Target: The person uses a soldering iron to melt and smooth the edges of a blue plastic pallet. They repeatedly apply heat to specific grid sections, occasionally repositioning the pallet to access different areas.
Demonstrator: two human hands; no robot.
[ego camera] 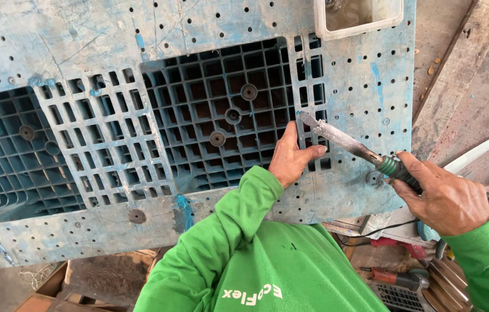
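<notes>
The iron (343,140) is a long metal rod with a dark green grip. Its tip touches the blue pallet (82,34) at the right edge of the big grid hole, just above the left hand (291,159). The rod slants down to the right, away from the pallet's grid.

The right hand (444,199) is wrapped tight around the iron's grip, fingers curled shut on it. A thin black cord runs down from that hand, below the pallet.

The left hand lies flat on the pallet, beside the grid hole, fingers loose and spread, holding nothing. Both arms wear bright green sleeves.

The pallet is dusty and full of small round holes. A white frame (360,23) sits at its top edge. A red tool (392,277) lies below the pallet, near the right arm.
</notes>
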